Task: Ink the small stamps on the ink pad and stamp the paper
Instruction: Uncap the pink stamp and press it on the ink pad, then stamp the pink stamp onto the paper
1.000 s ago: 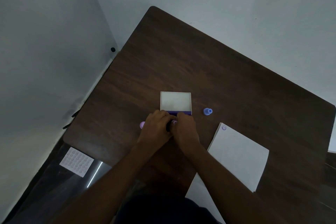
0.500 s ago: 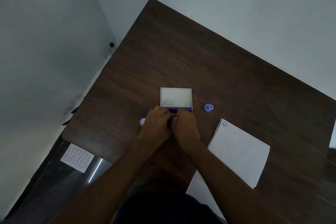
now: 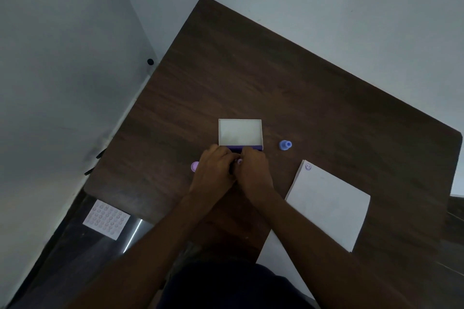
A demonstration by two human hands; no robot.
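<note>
The ink pad (image 3: 247,148) lies open mid-table, its white lid (image 3: 239,133) folded back and only a purple strip of its base showing. My two hands meet over the base. My right hand (image 3: 254,174) pinches a small pale-purple stamp (image 3: 239,161) at its fingertips. Curled against it, my left hand (image 3: 213,174) rests on the pad's left part; what its fingers grip is hidden. A blue stamp (image 3: 285,145) stands right of the pad. Beside my left hand lies a purple stamp (image 3: 194,166). The white paper (image 3: 326,204), bearing a smiley print (image 3: 308,166), lies to the right.
The dark wooden table (image 3: 276,70) stands in a corner between pale walls. A white sheet printed with rows of small marks (image 3: 106,219) lies on the floor below the table's left edge. A second sheet pokes out under the paper near my right forearm.
Both hands have stayed pressed together over the ink pad. Only the view has shifted slightly; the stamps and the paper lie where they were.
</note>
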